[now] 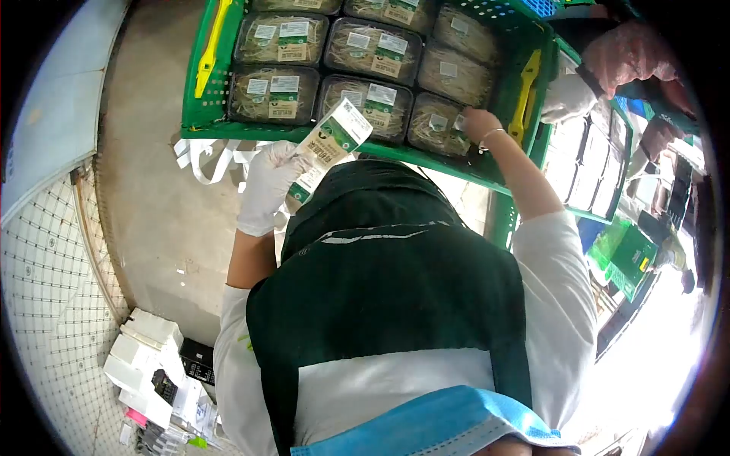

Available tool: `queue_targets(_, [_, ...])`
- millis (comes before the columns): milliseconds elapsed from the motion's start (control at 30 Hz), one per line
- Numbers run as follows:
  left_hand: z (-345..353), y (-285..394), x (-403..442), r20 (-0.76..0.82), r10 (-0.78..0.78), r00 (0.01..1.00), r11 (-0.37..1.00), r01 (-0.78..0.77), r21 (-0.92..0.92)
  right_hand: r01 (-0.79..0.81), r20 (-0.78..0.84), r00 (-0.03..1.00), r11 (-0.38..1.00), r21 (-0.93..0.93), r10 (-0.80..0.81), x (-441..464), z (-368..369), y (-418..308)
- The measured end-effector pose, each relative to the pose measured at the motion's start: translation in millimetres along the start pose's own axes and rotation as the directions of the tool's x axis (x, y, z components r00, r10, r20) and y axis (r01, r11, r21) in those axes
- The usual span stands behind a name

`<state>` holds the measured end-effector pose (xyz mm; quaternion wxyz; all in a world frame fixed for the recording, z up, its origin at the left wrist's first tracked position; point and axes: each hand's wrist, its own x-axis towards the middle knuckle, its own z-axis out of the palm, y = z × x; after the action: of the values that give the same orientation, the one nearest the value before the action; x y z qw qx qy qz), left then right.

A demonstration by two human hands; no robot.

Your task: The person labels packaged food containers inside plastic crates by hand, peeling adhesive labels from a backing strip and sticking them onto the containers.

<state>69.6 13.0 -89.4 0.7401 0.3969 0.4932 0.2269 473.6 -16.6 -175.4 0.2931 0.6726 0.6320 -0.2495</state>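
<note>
My left hand, in a white glove, is closed around a strip of green-and-white printed labels that hangs down in front of my apron. My bare right hand, with a bracelet at the wrist, reaches over the front right pack. Its fingertips pinch a small white label at the pack's film top. The packs look like trays of pale sprouts under clear film, set in rows in a green crate. Packs in the left and middle columns, like the front left pack, carry a green-and-white label.
Yellow handles sit at the crate's sides. To the right, a co-worker's gloved hand is beside another crate of packs. White strips hang below my crate. White machines stand at lower left.
</note>
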Motion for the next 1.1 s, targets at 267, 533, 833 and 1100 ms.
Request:
queue_targets(267, [8, -1, -8, 0.051, 0.12, 0.992, 0.984, -0.112, -0.135, -0.222, -0.146, 0.963, 0.974, 0.053, 0.227, -3, -23, 4])
queue_targets(533, [25, 4, 4, 0.22, 0.107, 0.97, 0.922, -0.179, 0.344, 0.687, -0.693, 0.688, 0.501, 0.525, -0.217, -107, -100, -136])
queue_targets(833, [91, 51, 10, 0.073, 0.141, 0.987, 0.904, -0.159, 0.396, 0.665, -0.781, 0.597, 0.657, 0.355, -0.183, -99, -95, -117])
queue_targets(1100, [48, 6, 12, 0.003, -0.025, 1.0, 0.999, 0.025, -0.027, -0.031, -0.248, 0.969, 0.992, -0.121, 0.0, 56, -51, 58])
